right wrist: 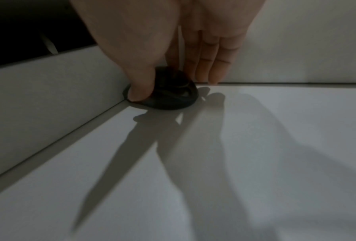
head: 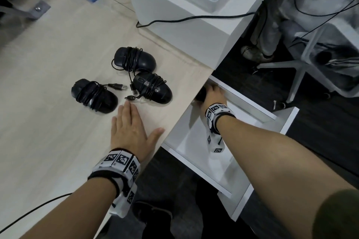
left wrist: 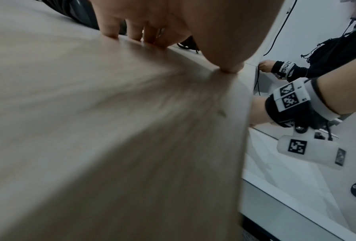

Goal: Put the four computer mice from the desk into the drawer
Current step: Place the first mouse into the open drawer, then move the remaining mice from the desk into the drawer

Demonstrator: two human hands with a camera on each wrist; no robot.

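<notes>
My right hand [right wrist: 172, 48] grips a glossy black mouse [right wrist: 168, 91] in the smooth white drawer's [head: 250, 106] corner; my left hand [head: 130, 132] lies flat on the pale woodgrain surface [head: 48, 122].

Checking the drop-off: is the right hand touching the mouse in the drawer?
Touching. The right wrist view shows the right hand with its thumb pressed against the mouse, which sits in the drawer corner.

Office, wood-grain desk [head: 48, 68], white drawer unit [head: 289, 120], swivel-chair base [head: 299, 68]

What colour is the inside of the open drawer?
White; the open drawer shows best in the right wrist view.
</notes>
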